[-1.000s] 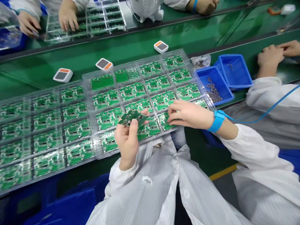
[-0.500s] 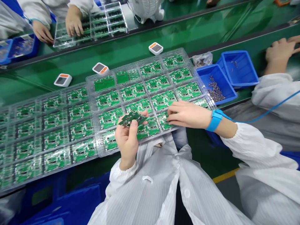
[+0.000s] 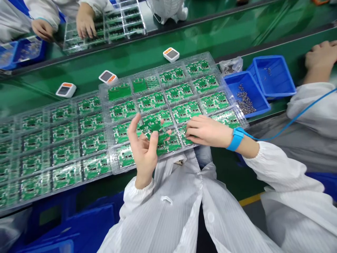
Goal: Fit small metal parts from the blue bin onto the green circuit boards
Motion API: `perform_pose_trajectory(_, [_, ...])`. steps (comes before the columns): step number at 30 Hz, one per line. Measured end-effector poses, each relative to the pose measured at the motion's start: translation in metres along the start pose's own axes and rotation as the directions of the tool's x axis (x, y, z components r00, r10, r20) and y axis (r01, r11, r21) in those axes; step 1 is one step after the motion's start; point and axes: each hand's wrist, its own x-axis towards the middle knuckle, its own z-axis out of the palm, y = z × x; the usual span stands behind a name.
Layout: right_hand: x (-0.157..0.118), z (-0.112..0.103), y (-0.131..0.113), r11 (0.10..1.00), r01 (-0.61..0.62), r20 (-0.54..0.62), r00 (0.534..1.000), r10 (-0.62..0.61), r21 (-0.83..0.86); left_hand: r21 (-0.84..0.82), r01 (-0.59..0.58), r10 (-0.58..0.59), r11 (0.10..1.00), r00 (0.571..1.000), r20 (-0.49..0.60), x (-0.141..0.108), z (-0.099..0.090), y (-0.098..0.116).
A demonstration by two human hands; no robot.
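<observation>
My left hand [image 3: 143, 151] holds a green circuit board [image 3: 152, 128] above the clear plastic tray [image 3: 113, 162]. The thumb presses on the board's face, the index finger is raised off it, and other fingertips show at its right edge. Over the tray's front compartments is my right hand [image 3: 204, 131], its fingers curled down together beside a board [image 3: 184, 136] lying in its compartment. Whatever those fingertips grip, if anything, is hidden. A blue wrist strap [image 3: 236, 138] with a cord circles my right wrist.
A second tray of boards [image 3: 65, 154] adjoins on the left. Blue bins [image 3: 246, 93] with small metal parts stand right, by a plastic bag [image 3: 231, 65]. White timers [image 3: 171, 54] lie behind. Another person's hands [image 3: 86, 23] work across the line; a co-worker's hand [image 3: 321, 58] is right.
My left hand has turned the board to face upward more and lifted its index finger away. My right hand stays low over the tray, shifted slightly left. Across the line, a hand moved left.
</observation>
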Motion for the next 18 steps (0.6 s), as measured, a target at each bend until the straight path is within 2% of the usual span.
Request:
perform_pose_trajectory(3, [0.000, -0.002, 0.000, 0.996, -0.041, -0.065, 0.997, 0.047, 0.081, 0.008, -0.043, 0.043, 0.999, 0.999, 0.013, 0.000, 0.000, 0.002])
perform_pose_trajectory(5, [0.001, -0.004, -0.004, 0.973, -0.078, -0.134, 0.985, 0.108, 0.217, -0.009, -0.027, 0.028, 1.000, 0.997, 0.073, -0.001, 0.001, 0.002])
perform_pose_trajectory(9, [0.007, -0.007, -0.020, 0.806, -0.108, -0.279, 0.904, 0.323, 0.583, -0.022, 0.057, -0.051, 0.998, 0.972, 0.228, -0.004, 0.009, 0.004])
perform_pose_trajectory(13, [0.014, -0.004, -0.040, 0.657, -0.113, -0.280, 0.841, 0.462, 0.745, -0.036, 0.037, -0.024, 0.999, 0.950, 0.312, -0.005, 0.018, 0.008])
perform_pose_trajectory(18, [0.020, 0.005, -0.058, 0.572, -0.104, -0.289, 0.780, 0.554, 0.814, 0.076, -0.089, 0.064, 0.993, 0.956, 0.288, -0.002, 0.019, 0.012])
